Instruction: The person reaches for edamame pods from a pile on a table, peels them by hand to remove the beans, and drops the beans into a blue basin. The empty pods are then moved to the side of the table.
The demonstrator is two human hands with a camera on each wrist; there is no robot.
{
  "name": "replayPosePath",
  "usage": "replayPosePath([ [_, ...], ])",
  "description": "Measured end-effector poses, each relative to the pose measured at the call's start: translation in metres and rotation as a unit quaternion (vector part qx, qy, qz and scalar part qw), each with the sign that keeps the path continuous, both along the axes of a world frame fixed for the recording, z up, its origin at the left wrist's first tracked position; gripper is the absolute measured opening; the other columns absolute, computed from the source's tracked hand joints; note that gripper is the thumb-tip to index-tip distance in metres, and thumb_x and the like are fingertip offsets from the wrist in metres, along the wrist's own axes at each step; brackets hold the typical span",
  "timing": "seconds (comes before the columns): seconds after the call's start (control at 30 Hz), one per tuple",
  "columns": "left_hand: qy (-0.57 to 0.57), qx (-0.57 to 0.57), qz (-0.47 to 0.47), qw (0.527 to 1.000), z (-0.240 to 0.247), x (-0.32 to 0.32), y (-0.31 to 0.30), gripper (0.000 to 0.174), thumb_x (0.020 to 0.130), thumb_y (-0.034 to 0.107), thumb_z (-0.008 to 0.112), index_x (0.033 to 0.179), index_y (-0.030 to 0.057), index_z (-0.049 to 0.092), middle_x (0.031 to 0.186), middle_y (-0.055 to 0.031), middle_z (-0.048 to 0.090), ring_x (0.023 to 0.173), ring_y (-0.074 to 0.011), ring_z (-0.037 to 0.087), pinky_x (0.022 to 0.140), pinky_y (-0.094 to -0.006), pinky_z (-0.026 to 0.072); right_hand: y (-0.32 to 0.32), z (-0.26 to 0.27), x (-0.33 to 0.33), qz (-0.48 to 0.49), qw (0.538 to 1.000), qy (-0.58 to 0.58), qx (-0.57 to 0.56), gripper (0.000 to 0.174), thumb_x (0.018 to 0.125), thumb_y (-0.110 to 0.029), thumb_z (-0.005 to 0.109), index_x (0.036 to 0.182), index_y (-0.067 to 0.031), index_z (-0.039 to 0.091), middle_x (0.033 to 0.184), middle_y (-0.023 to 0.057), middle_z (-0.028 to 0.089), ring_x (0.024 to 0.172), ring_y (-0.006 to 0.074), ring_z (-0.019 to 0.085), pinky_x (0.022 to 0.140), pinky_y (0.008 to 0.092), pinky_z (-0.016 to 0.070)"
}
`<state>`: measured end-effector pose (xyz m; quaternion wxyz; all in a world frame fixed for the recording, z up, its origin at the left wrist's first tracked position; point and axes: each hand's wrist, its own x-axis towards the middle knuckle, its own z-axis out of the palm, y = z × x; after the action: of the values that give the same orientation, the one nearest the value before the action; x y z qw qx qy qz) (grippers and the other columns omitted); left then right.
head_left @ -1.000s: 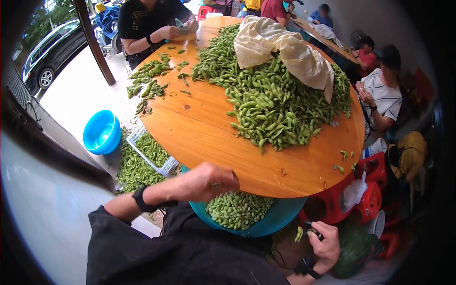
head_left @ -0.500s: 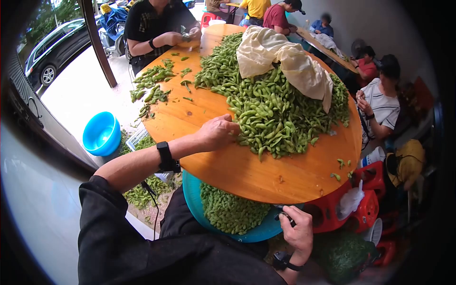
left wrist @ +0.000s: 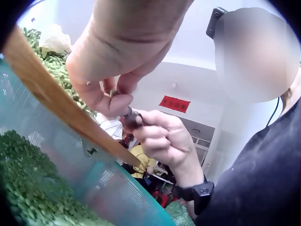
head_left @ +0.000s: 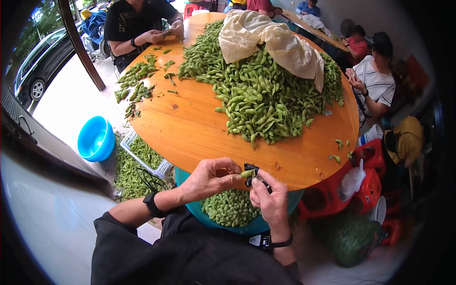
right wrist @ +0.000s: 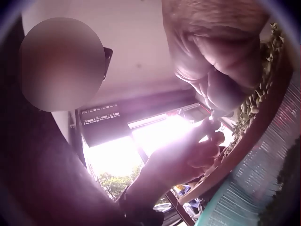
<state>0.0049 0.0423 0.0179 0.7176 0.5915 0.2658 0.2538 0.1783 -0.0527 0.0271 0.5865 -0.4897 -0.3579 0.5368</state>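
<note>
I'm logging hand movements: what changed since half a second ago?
The left hand drew back from the pile and now holds a pod; the right hand moved up and left toward it, still holding a dark tool. The cloth stays on the pile.

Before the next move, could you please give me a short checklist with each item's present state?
1. Left grip pinches a pod: ok.
2. Right grip holds the small black tool: ok.
3. Teal basin sits below, with beans in it: ok.
4. Pod pile nearby, its near side free of the cloth: ok.
5. Pod already opened: cannot tell; fingers partly hide it.
</note>
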Motion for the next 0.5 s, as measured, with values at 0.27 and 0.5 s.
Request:
replayPosePath([
  [0.27,-0.022,0.070,0.076,0.994,-0.004,0.018,-0.013,0.009,0.092,0.010,0.068,0.094,0.0023,0.064,0.079,-0.0002,0.060,0.069,-0.0064,0.057,0.059,-0.0215,0.0444,0.001,-0.009,0.012,-0.001,1.000,0.019,0.011,0.028,0.096,-0.003,0.055,0.122,0.0077,0.058,0.071,-0.0024,0.049,0.053,0.0027,0.041,0.045,0.0200,0.0308],
  [0.5,-0.142,-0.308,-0.062,0.939,-0.002,0.026,-0.010,0.010,0.096,0.013,0.062,0.094,0.0037,0.063,0.070,0.0004,0.056,0.059,-0.0094,0.053,0.050,-0.0217,0.0351,0.001,0.001,0.033,0.062,0.992,0.103,0.032,0.018,0.097,-0.004,0.054,0.110,0.0047,0.063,0.072,-0.0013,0.051,0.053,0.0026,0.041,0.044,0.0194,0.0280],
])
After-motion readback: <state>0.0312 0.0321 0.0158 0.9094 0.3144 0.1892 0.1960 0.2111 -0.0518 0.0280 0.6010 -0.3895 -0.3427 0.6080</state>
